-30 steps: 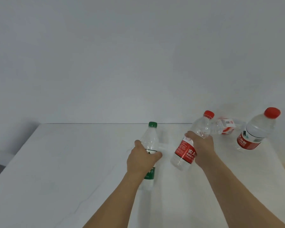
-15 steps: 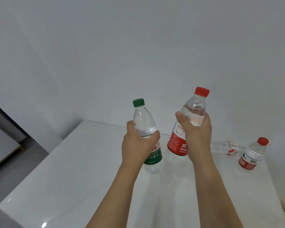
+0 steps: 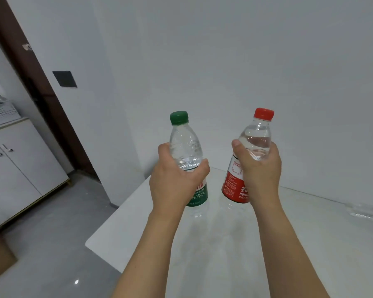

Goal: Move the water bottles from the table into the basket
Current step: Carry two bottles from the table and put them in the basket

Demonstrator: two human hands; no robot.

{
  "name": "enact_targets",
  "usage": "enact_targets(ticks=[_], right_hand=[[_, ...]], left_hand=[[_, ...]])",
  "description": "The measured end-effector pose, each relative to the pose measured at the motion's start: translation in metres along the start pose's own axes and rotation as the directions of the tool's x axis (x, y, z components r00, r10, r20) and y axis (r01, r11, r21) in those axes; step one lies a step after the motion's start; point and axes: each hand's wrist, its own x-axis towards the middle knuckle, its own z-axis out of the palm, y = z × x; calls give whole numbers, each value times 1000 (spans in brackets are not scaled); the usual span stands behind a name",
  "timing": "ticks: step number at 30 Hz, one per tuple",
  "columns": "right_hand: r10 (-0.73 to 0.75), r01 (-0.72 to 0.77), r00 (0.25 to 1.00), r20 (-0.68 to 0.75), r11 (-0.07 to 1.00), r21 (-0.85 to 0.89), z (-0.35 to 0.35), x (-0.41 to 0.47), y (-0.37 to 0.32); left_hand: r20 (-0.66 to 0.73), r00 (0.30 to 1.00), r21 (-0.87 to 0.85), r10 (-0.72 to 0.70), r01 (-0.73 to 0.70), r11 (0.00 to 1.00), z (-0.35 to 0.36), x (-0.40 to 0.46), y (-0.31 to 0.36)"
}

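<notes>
Both forearms reach forward from the bottom of the view, roughly parallel, each wrist straight and each hand raised above the white tabletop (image 3: pixel 267 244) with the back of the hand toward the camera. The left hand (image 3: pixel 174 183) has its grip wrapped around the green-capped bottle (image 3: pixel 186 147), thumb on the left side of the shoulder and the fingers (image 3: pixel 202 169) curling round from the right, pressed onto the clear plastic just above the green label. The right hand (image 3: pixel 260 175) has its grip closed around the red-capped bottle (image 3: pixel 255 136) in the same manner, thumb on the left of the shoulder and the fingers hidden behind the bottle. Each bottle stands with its long axis near vertical, cap up; the green-capped one leans very slightly left at the top, the red-capped one slightly right. In each case the cap and neck rise clear above the grip, while the labelled lower body hangs below it, partly covered by the palm and wrist. The two bottles are held side by side, apart, above the far left corner of the tabletop, their bases off the surface. Near the right edge of the tabletop lies a clear bottle (image 3: pixel 366 211) on its side, blurred. Off the left edge are a grey floor (image 3: pixel 52 222) and a white cabinet (image 3: pixel 19 164).
</notes>
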Motion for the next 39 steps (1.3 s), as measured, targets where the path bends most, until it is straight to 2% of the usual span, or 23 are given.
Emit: enact_targets(ticks=[9, 17, 25, 31, 39], right_hand=[[-18, 22, 997, 80, 998, -58, 163, -47, -1], [-32, 28, 987, 160, 999, 24, 307, -37, 15], [-50, 44, 968, 247, 999, 28, 486, -56, 30], [-55, 53, 969, 239, 998, 15, 630, -94, 42], [-58, 77, 960, 272, 995, -60, 789, -132, 36]], left_hand=[[-84, 995, -15, -62, 60, 998, -112, 83, -102], [-129, 990, 84, -61, 73, 994, -171, 179, -178], [-199, 972, 30, -127, 136, 990, -264, 280, -280], [-156, 984, 14, -87, 90, 996, -353, 366, -372], [-196, 977, 5, -88, 91, 996, -445, 461, -471]])
